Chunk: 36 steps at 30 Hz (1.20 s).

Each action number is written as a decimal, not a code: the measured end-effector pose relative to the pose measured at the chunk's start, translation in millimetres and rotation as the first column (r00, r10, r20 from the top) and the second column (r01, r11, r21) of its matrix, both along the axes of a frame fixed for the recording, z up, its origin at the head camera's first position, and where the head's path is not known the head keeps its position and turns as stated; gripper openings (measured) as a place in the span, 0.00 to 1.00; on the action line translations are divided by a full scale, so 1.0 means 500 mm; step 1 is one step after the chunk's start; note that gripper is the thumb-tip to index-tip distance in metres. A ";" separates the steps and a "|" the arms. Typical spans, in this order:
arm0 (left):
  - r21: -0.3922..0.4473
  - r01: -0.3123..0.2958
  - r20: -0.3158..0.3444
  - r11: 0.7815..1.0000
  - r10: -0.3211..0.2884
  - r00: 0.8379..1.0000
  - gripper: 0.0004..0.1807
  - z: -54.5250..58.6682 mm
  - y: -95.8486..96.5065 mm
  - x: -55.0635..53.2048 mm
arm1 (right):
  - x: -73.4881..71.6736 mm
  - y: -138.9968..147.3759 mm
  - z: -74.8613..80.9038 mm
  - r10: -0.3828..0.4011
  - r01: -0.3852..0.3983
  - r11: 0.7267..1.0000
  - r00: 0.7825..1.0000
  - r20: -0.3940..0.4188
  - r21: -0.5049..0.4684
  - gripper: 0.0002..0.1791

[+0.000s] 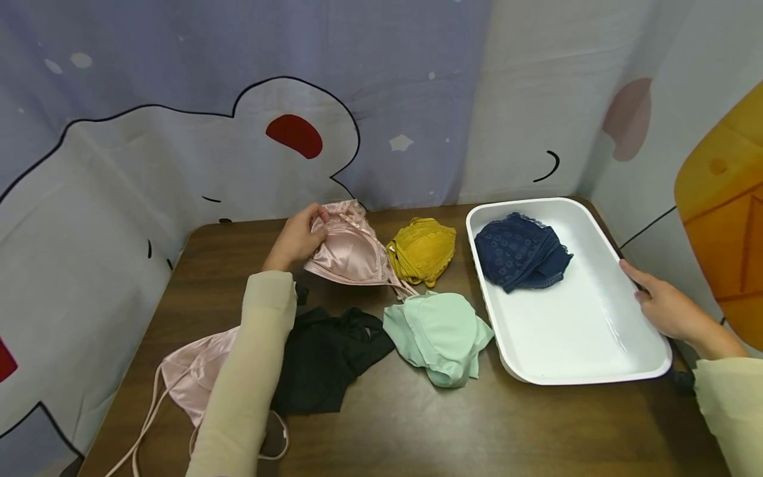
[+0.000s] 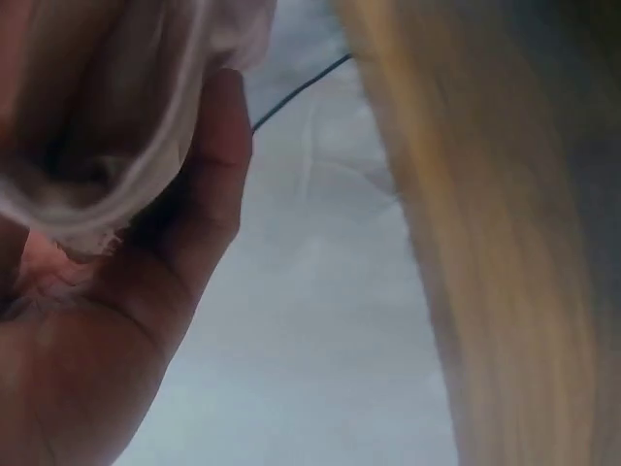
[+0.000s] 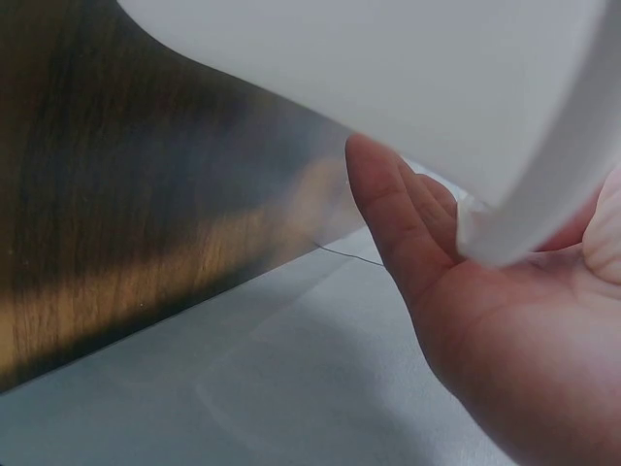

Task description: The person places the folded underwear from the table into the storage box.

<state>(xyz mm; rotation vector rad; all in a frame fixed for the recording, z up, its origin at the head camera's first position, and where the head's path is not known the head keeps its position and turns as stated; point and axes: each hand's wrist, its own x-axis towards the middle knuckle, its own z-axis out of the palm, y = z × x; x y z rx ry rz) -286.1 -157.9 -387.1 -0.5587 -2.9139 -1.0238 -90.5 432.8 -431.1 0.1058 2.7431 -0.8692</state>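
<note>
At the back of the table my left hand (image 1: 296,237) pinches the edge of a pink satin bra (image 1: 348,252), its lace side raised toward the curtain. In the left wrist view, the pink fabric (image 2: 146,184) lies between the thumb and fingers. My right hand (image 1: 670,308) grips the right rim of a white tray (image 1: 584,338). From the right wrist view, the fingers (image 3: 388,204) reach under the tray's rim. A folded navy lace bra (image 1: 521,252) lies in the tray's back left part.
A yellow folded bra (image 1: 423,250) sits right of the pink bra. Nearer lie a mint-green garment (image 1: 441,334), a black garment (image 1: 328,361) and a pink strappy garment (image 1: 199,374), partly hidden by my left sleeve. A printed curtain (image 1: 405,99) hangs behind the wooden table (image 1: 417,430).
</note>
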 end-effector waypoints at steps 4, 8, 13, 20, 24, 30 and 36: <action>0.044 -0.001 -0.045 0.999 0.003 0.999 0.04 0.023 0.000 0.007 | 0.000 0.000 0.000 0.002 -0.002 1.000 1.000 0.003 -0.001 0.33; 0.079 -0.003 -0.089 0.997 0.010 0.996 0.05 0.047 0.001 0.014 | 0.000 0.001 0.000 0.005 -0.005 1.000 1.000 0.002 -0.002 0.33; 0.132 -0.023 -0.131 0.991 0.041 0.991 0.09 0.084 0.013 0.031 | 0.001 0.002 -0.001 0.001 -0.001 1.000 1.000 -0.001 -0.002 0.33; 0.257 -0.026 -0.232 0.966 0.088 0.969 0.10 0.156 0.033 0.063 | 0.001 0.001 -0.003 -0.003 0.003 1.000 1.000 -0.012 -0.012 0.33; 0.364 -0.014 -0.310 0.931 0.134 0.941 0.10 0.205 0.055 0.090 | 0.007 0.000 -0.002 -0.004 0.004 1.000 1.000 -0.020 -0.015 0.33; 0.484 0.020 -0.337 0.875 0.166 0.927 0.09 0.278 0.106 0.157 | 0.013 -0.006 -0.002 -0.013 0.013 1.000 1.000 -0.028 -0.018 0.32; 0.525 0.052 -0.330 0.850 0.147 0.932 0.09 0.276 0.123 0.154 | 0.009 -0.019 -0.004 -0.007 0.006 1.000 0.999 -0.036 -0.025 0.32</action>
